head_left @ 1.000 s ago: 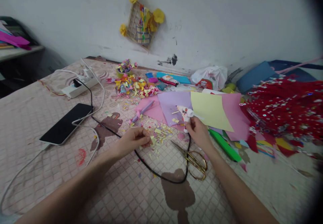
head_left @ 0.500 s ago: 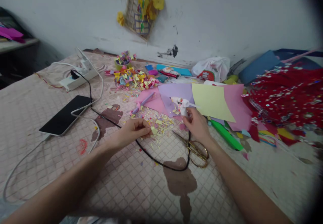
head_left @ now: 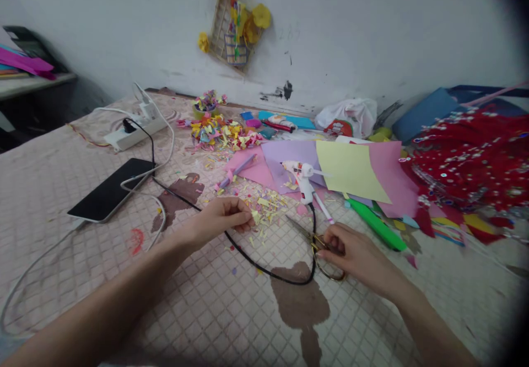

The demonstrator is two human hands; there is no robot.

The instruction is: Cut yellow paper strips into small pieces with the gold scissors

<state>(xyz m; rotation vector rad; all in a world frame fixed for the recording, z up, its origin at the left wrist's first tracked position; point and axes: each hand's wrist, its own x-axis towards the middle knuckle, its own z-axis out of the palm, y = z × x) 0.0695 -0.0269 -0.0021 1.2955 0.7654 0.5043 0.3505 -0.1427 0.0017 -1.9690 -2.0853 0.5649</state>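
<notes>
My left hand (head_left: 227,218) is closed in a pinch at the left side of a scatter of small yellow paper scraps (head_left: 266,210); what is between its fingertips is too small to name. My right hand (head_left: 349,248) is at the handles of the gold scissors (head_left: 306,234), fingers curled over the upper loop; whether they grip it is unclear. The scissors lie on the table, blades pointing up and left. Beyond them the white glue gun (head_left: 303,182) rests on the paper sheets, its black cord curving under the scissors.
Yellow (head_left: 351,168) and purple sheets lie behind the glue gun. A phone (head_left: 111,189) and power strip (head_left: 134,131) are at left with loose cables. A green tool (head_left: 378,225) and red tinsel-like bundle (head_left: 475,163) are at right. Cut paper pieces (head_left: 223,131) are heaped behind.
My right hand has let go of the glue gun and moved down and right to the scissors. The glue gun now lies on the sheets. My left hand keeps its pinch.
</notes>
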